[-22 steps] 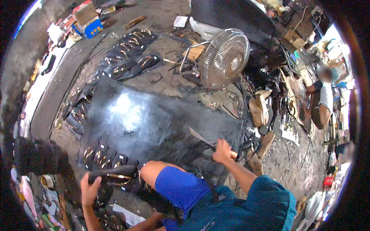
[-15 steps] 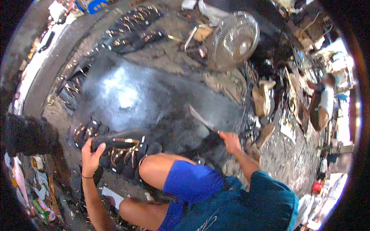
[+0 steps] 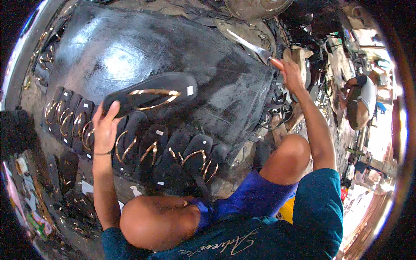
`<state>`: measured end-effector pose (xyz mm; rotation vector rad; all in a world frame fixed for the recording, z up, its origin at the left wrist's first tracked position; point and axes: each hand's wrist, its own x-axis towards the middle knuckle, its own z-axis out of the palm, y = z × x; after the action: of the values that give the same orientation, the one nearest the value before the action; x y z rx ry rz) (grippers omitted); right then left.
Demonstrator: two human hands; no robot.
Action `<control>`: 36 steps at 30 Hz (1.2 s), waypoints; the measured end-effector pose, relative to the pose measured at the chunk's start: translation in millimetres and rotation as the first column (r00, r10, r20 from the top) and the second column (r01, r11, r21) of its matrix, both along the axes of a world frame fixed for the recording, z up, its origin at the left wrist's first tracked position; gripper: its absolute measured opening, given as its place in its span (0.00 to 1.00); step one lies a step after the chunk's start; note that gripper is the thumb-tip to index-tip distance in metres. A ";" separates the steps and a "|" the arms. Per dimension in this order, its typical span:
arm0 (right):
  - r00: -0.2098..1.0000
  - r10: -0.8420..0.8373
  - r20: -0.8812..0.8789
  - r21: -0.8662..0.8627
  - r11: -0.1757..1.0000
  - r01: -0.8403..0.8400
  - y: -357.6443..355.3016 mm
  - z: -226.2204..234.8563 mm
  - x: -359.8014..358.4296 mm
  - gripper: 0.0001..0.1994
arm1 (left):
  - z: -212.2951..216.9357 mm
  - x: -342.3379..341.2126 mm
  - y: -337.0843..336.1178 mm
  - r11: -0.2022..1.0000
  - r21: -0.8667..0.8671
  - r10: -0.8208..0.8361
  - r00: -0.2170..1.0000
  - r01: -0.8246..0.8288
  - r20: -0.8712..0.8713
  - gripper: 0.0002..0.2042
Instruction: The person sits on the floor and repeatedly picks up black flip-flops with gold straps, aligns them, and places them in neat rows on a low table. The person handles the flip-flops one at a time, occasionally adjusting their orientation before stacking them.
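Observation:
My left hand point(image 3: 105, 129) grips the heel end of a black flip-flop point(image 3: 173, 84) with a shiny gold strap and a small white label near the toe. The flip-flop is held above the dark work surface point(image 3: 186, 39), its toe end pointing right. Out to the right, my right hand point(image 3: 293, 74) is closed round the wooden handle of a knife point(image 3: 255, 48). Its long blade points up and to the left, apart from the flip-flop. Below my left hand, several black flip-flops point(image 3: 152, 138) with gold straps lie in a row along the near edge of the surface.
A round metal fan point(image 3: 260, 6) stands at the far edge. Scraps and cut pieces point(image 3: 299, 56) lie heaped on the right, where another person point(image 3: 362, 99) sits. More flip-flops point(image 3: 47, 58) lie at the far left. Litter point(image 3: 32, 208) covers the floor at lower left.
My left hand has lifted the flip-flop and turned its strap side into fuller view. My right hand has swung the knife up and to the right. The whole view has also shifted.

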<state>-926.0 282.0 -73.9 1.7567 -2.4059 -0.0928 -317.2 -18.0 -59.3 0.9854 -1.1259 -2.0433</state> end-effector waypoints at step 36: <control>0.257 0.122 0.959 -0.095 0.989 -0.116 1.4 -67.7 84.5 0.22 | -89.8 -204.5 368.8 0.945 -0.327 0.311 0.394 -0.030 0.865 0.27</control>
<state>-841.5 283.4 -141.6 2.4031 -2.8348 1.4952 -521.7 350.8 -149.1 2.0933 -1.6521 -1.0017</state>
